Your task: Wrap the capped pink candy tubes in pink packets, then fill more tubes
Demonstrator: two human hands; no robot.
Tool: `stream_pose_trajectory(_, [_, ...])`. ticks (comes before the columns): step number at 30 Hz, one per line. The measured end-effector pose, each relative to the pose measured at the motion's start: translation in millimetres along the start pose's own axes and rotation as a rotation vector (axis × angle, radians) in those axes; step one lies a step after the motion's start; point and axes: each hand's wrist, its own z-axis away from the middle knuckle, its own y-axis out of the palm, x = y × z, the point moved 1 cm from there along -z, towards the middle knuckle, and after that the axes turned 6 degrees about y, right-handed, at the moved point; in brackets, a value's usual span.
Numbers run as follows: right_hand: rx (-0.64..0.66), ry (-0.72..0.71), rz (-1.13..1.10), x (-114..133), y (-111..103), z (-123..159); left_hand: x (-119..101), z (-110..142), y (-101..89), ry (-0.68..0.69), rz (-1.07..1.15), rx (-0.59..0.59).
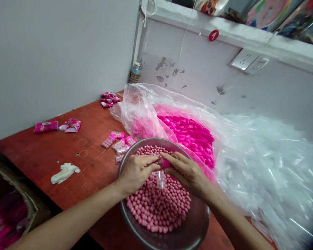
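Observation:
Over a grey metal bowl (205, 225) of small pink balls (159, 208), both hands meet at one small clear bottle (159, 161). Its body is between the thumb and fingers of my left hand (135, 173). My right hand (187, 170) has its fingertips closed on the pink cap (166, 163) at the bottle's right end; whether the cap is seated I cannot tell. An uncapped clear bottle (161, 180) rests on the balls just below the hands. Left of the bowl lie several filled bottles (109, 140) with pink caps, some partly hidden by the rim.
Behind the bowl, an opened plastic bag (143, 100) holds many bright pink caps (190, 135). A heap of clear plastic (273, 166) fills the right side. Pink packets (46, 126) and a crumpled white glove-like item (65, 173) lie on the red table (91, 166). A cardboard box (32, 205) stands lower left.

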Motion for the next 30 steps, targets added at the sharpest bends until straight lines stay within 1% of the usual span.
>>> stream_pose_trajectory(2, [0.016, 0.000, -0.002, 2, 3, 2, 0, 1, -0.6, 0.002, -0.027, 0.012])
stream_pose_trajectory(5, [0.088, -0.012, 0.019, 8, 4, 3, 2, 4, -0.6, 0.024, -0.074, 0.041])
stream_pose_trajectory(11, [0.171, -0.102, 0.091, 14, 2, 3, 3, 8, 0.6, 0.104, -0.182, 0.104])
stream_pose_trajectory(13, [0.189, -0.108, 0.074, 15, 2, 3, 2, 8, 0.8, 0.105, -0.165, 0.123])
stream_pose_trajectory(15, [0.164, -0.065, 0.029, 15, 0, 3, 1, 6, 1.0, 0.066, -0.103, 0.120])
stream_pose_trajectory(17, [0.094, 0.035, -0.089, 13, -1, 3, 2, 3, 1.5, -0.005, 0.032, 0.088])
stream_pose_trajectory(18, [0.052, 0.108, -0.195, 11, -2, 3, 3, 2, 2.0, -0.052, 0.134, 0.062])
stream_pose_trajectory(19, [0.014, 0.193, -0.337, 9, -2, 5, 4, 0, 2.4, -0.109, 0.251, 0.029])
stream_pose_trajectory(21, [-0.043, 0.358, -0.693, 5, 2, 9, 8, -2, 3.1, -0.235, 0.477, -0.054])
stream_pose_trajectory(23, [-0.065, 0.475, -1.021, 1, 9, 16, 13, -3, 3.0, -0.333, 0.610, -0.117])
stream_pose_trajectory(24, [-0.065, 0.510, -1.134, 0, 14, 19, 14, -3, 2.6, -0.350, 0.630, -0.131])
stream_pose_trajectory(26, [-0.087, 0.548, -1.250, -2, 21, 22, 15, -3, 1.4, -0.303, 0.586, -0.120])
stream_pose_trajectory(28, [-0.122, 0.577, -1.288, -2, 25, 21, 14, -1, 0.1, -0.201, 0.487, -0.093])
stream_pose_trajectory(30, [-0.114, 0.606, -1.321, -2, 25, 16, 12, 0, -0.6, -0.110, 0.389, -0.071])
